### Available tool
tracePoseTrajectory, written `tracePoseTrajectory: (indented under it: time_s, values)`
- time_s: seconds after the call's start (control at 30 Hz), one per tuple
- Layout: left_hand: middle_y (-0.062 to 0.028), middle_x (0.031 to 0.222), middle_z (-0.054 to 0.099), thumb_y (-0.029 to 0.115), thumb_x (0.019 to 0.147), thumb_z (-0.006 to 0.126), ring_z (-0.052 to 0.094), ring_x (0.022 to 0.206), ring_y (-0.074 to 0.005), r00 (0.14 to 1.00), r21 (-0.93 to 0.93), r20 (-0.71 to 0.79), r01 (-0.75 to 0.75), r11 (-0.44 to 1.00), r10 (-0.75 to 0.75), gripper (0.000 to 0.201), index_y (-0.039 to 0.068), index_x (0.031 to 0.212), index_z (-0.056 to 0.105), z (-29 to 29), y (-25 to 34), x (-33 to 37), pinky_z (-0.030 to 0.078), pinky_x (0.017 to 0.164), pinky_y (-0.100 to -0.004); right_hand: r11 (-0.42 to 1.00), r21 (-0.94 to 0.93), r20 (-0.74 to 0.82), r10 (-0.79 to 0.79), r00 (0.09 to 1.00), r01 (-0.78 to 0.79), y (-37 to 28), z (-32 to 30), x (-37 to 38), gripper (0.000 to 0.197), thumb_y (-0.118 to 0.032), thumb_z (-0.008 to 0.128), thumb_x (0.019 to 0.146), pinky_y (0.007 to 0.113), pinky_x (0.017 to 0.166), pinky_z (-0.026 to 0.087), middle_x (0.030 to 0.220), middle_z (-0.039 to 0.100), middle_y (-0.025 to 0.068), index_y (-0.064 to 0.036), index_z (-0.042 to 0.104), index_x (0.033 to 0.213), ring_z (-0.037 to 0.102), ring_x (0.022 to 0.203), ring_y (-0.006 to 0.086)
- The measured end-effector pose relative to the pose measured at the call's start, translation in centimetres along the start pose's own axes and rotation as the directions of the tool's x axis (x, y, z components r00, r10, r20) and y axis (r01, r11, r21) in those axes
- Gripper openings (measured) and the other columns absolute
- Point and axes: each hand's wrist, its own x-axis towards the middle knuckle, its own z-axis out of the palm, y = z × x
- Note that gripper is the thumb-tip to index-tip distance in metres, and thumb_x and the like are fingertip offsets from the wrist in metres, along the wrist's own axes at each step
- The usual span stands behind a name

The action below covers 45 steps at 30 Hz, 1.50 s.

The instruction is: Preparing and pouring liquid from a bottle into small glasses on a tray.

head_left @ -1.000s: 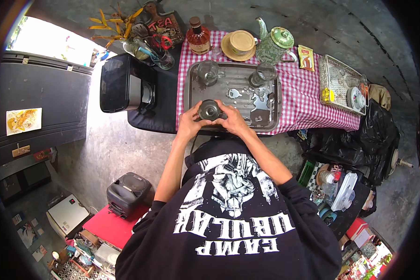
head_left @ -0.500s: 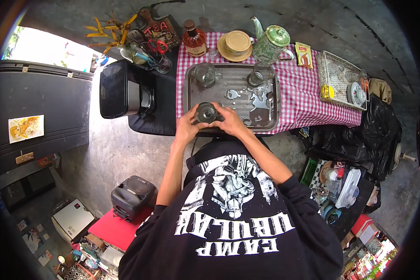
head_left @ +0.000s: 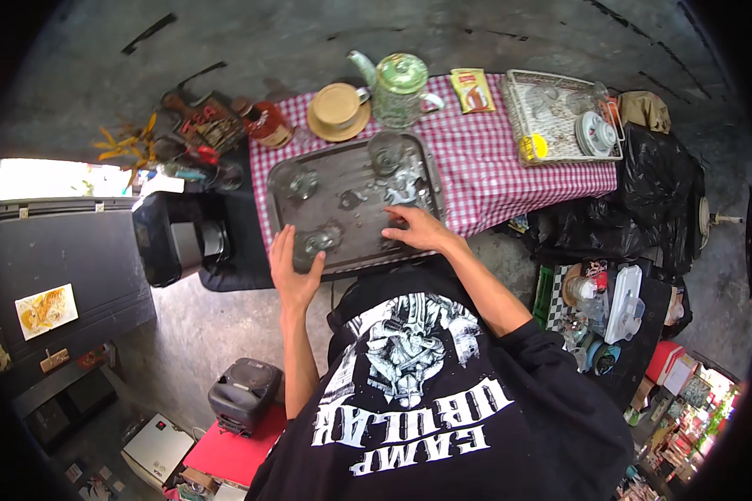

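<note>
The left hand [head_left: 296,280] and right hand [head_left: 418,230] are apart; the tray's [head_left: 363,238] near-side glass [head_left: 322,240] looks fragile (perhaps slippery), best held round its sides.

I wear a loose black top [head_left: 510,434], its right sleeve [head_left: 533,355] wide and stopping around my elbow. Across the front runs a white print: a detailed, engraving-like drawing [head_left: 405,346] with ragged white patches beside it, then two rows of chunky block lettering [head_left: 418,427]. My forearms [head_left: 495,292] are bare.
</note>
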Motion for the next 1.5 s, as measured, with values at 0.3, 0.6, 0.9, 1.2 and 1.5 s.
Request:
tracePoseTrajectory:
  time_s: [0.3,0.6,0.9,1.2,1.5]
  values:
    - [-0.0169,0.118,0.064,0.008,0.072,0.077,0.061,0.109,-0.0313,0.992,-0.152,0.120,0.051,0.987,-0.033,0.050,0.000,0.119,0.062,13.2,16.1,2.3,0.047,0.095,-0.0380,0.935,0.354,-0.177,0.048,0.983,0.018,10.8,-17.9,-7.2,0.033,-0.019,0.072,0.087,0.027,0.077,0.051,0.094,0.069,0.0085,0.0018,0.063,0.111,0.064,0.087,0.0136]
    - [-0.0175,0.110,0.067,0.011,0.077,0.076,0.064,0.100,-0.0319,0.895,-0.263,0.416,-0.049,0.964,0.159,0.041,0.000,0.115,0.064,25.4,31.3,5.2,0.050,0.088,-0.0374,0.635,0.744,-0.578,0.452,0.679,0.209,18.3,-38.5,-10.4,0.037,-0.019,0.059,0.095,0.026,0.070,0.049,0.103,0.067,0.0117,-0.0012,0.048,0.126,0.063,0.087,0.0138]
    - [-0.0173,0.112,0.067,0.013,0.079,0.074,0.064,0.104,-0.0312,0.884,-0.171,0.468,0.085,0.982,0.005,0.040,0.000,0.116,0.064,27.9,34.2,5.5,0.048,0.092,-0.0370,0.264,0.887,-0.461,0.548,0.698,0.379,22.6,-43.6,-2.0,0.069,-0.026,0.055,0.095,0.040,0.079,0.051,0.123,0.054,0.0181,-0.0135,0.013,0.148,0.061,0.097,0.0277]
    - [-0.0175,0.110,0.067,0.013,0.079,0.074,0.064,0.103,-0.0313,0.908,-0.145,0.416,0.128,0.981,-0.057,0.040,0.000,0.116,0.064,28.4,34.9,6.4,0.049,0.090,-0.0374,0.206,0.877,-0.470,0.558,0.683,0.434,24.3,-44.7,0.4,0.033,-0.046,0.039,0.102,0.038,0.078,0.047,0.116,0.051,0.0141,-0.0166,0.041,0.117,0.056,0.103,0.0259]
    - [-0.0174,0.108,0.067,0.014,0.081,0.074,0.065,0.100,-0.0314,0.913,-0.125,0.397,0.151,0.981,-0.090,0.038,0.001,0.115,0.064,27.0,34.7,6.0,0.050,0.087,-0.0367,0.250,0.843,-0.538,0.384,0.750,0.477,22.8,-42.1,-2.9,0.039,-0.051,0.043,0.099,0.035,0.077,0.043,0.106,0.057,0.0105,-0.0140,0.042,0.110,0.056,0.095,0.0211]
